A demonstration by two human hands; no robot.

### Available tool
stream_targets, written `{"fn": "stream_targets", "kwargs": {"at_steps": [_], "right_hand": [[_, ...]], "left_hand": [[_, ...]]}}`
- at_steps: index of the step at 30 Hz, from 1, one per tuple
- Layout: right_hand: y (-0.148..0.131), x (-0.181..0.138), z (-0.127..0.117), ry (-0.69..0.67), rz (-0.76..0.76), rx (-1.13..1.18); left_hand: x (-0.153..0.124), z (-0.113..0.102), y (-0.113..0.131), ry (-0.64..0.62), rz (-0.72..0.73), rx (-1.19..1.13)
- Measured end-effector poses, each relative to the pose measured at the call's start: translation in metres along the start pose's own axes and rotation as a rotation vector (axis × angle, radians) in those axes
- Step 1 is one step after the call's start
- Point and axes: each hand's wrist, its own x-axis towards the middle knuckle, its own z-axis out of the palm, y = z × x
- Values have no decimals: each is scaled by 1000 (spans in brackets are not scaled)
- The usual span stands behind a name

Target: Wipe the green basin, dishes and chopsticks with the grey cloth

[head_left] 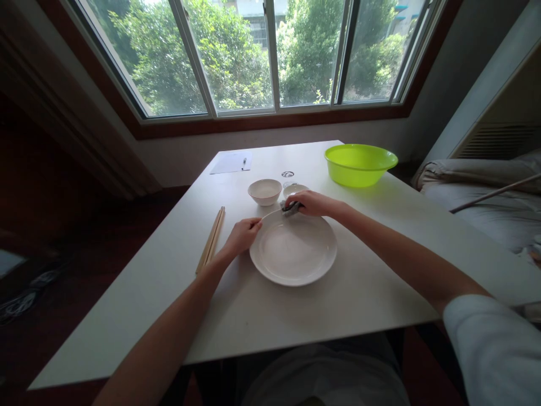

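Note:
A large white plate (293, 248) lies on the table in front of me. Its left rim is pinched by my left hand (244, 234), fingers closed on the edge. My right hand (310, 202) is closed on a small crumpled grey and dark cloth (291, 210), which touches the plate's far rim. Just beyond the plate stands a white bowl (265, 192). A smaller white dish (295, 188) sits behind my right hand, which partly hides it. To the left of my left hand lie wooden chopsticks (211, 239).
On the white table (160, 316), a green plastic basin (360, 165) stands at the far right. Paper (226, 162) with a pen (244, 164) lies at the far left. A small dark ringed item (288, 174) is near the back middle. Beyond the table is a window (253, 62).

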Motion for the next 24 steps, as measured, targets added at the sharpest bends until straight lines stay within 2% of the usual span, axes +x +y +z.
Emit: {"fn": "stream_targets", "kwargs": {"at_steps": [4, 13, 18, 21, 24], "right_hand": [[0, -2, 2, 5, 2, -13], [-30, 33, 21, 41, -238, -24], [-34, 34, 19, 45, -258, -35], [-32, 32, 16, 51, -256, -33], [-28, 30, 15, 52, -205, -50]], "left_hand": [[0, 0, 1, 5, 3, 0], [1, 0, 5, 0, 24, -7], [0, -5, 8, -5, 36, 68], [-2, -14, 10, -62, -25, 116], [-10, -27, 11, -178, -174, 52]]}}
